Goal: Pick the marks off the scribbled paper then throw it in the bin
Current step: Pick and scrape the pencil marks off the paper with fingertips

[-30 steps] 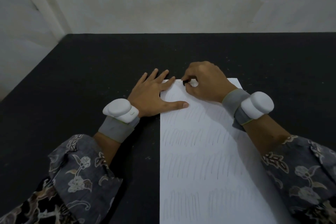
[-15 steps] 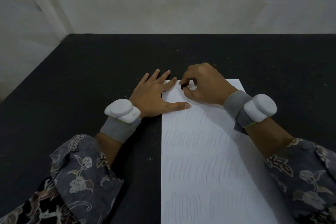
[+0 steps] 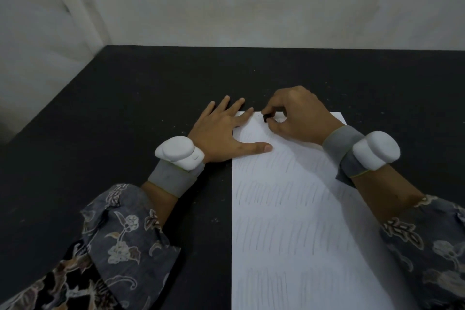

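A white sheet of paper (image 3: 297, 221) lies on the black table, covered with rows of grey pencil scribbles. My left hand (image 3: 221, 131) lies flat with spread fingers over the sheet's top left corner, thumb and index fingertip pressing on the paper. My right hand (image 3: 299, 116) is curled at the top edge of the sheet and pinches a small black eraser (image 3: 265, 117) between thumb and forefinger, its tip on the paper. No bin is in view.
The black table (image 3: 125, 133) runs to a pale wall at the back and has its left edge next to a white wall. Small crumbs dot the table around the paper. Both wrists carry white devices on grey bands.
My right hand with the eraser has shifted slightly along the top of the sheet, back and forth. The left hand stays pressed in place.
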A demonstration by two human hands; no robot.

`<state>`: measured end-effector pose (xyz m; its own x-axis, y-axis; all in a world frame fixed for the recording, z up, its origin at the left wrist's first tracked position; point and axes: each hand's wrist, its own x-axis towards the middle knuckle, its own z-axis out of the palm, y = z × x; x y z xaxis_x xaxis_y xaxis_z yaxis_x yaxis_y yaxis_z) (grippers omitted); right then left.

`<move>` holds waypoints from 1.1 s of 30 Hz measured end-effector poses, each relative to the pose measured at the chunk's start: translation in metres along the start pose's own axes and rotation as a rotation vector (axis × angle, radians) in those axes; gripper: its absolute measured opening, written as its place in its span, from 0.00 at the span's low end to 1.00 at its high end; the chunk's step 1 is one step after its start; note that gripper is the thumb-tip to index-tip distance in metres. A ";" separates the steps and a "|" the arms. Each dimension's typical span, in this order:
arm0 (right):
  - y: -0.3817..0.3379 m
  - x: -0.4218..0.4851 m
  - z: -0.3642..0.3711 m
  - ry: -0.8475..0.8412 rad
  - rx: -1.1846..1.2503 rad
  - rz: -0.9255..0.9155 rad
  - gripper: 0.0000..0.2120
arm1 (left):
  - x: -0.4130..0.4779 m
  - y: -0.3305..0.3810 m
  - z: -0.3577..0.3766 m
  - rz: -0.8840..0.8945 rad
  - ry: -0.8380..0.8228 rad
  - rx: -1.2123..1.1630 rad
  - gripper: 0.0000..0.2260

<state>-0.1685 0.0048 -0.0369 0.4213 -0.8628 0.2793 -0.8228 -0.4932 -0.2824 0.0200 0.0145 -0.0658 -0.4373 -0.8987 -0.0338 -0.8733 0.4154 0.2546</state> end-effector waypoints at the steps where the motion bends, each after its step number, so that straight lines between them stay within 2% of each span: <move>1: 0.000 0.001 0.002 0.026 -0.034 -0.005 0.08 | 0.000 0.000 0.000 0.002 0.004 -0.001 0.53; 3: -0.004 0.001 0.003 0.024 -0.053 -0.019 0.08 | 0.001 0.000 0.000 0.001 0.002 -0.002 0.53; 7: -0.007 0.001 0.000 -0.072 0.055 -0.025 0.08 | 0.000 -0.001 -0.001 -0.004 0.002 0.000 0.53; 13: -0.001 0.000 0.003 0.027 -0.050 0.001 0.09 | 0.000 0.000 0.000 -0.001 -0.001 0.008 0.53; 18: -0.003 -0.001 -0.002 -0.064 0.060 -0.003 0.08 | 0.000 0.000 -0.001 -0.007 -0.009 0.003 0.53; 23: -0.002 0.000 0.005 0.067 -0.031 0.028 0.08 | 0.001 0.000 0.000 -0.008 -0.007 0.005 0.52; 28: -0.014 0.000 0.010 0.035 -0.004 -0.064 0.06 | 0.000 -0.001 0.001 0.008 0.000 -0.019 0.51; 33: -0.006 0.007 0.011 0.111 -0.076 0.027 0.09 | 0.000 0.000 0.000 -0.002 0.005 -0.019 0.52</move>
<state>-0.1566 0.0007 -0.0437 0.3575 -0.8560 0.3734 -0.8615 -0.4566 -0.2220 0.0198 0.0143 -0.0659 -0.4346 -0.9001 -0.0295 -0.8698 0.4110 0.2729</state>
